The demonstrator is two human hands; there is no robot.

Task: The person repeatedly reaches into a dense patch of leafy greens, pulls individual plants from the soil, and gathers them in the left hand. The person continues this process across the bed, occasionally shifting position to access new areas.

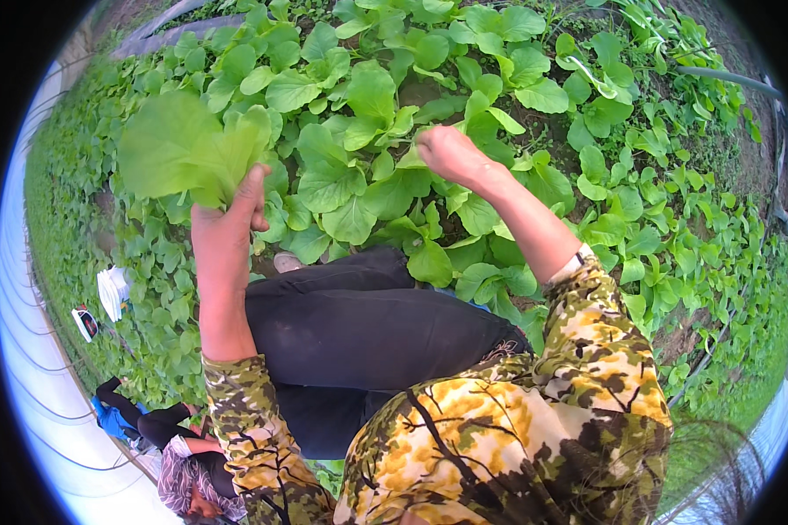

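My left hand point(233, 207) grips the stem ends of a bunch of pale green leafy vegetables point(184, 147). The bunch is raised above the bed, leaves pointing up and to the left. To the right, my right hand point(450, 154) has curled fingers and reaches in among the growing leafy green plants point(361, 144). A leaf point(412, 159) lies right by its fingertips. The back of that hand hides whether anything is pinched in it. Between both arms are my knees in dark trousers point(381, 335), close to the plants.
Low green plants spread around me. A pipe point(729, 79) enters at the upper right. White items point(113, 293) and a small white-and-red object point(85, 323) lie at left. Another person point(194, 469) sits at lower left, near a white plastic greenhouse wall point(39, 367).
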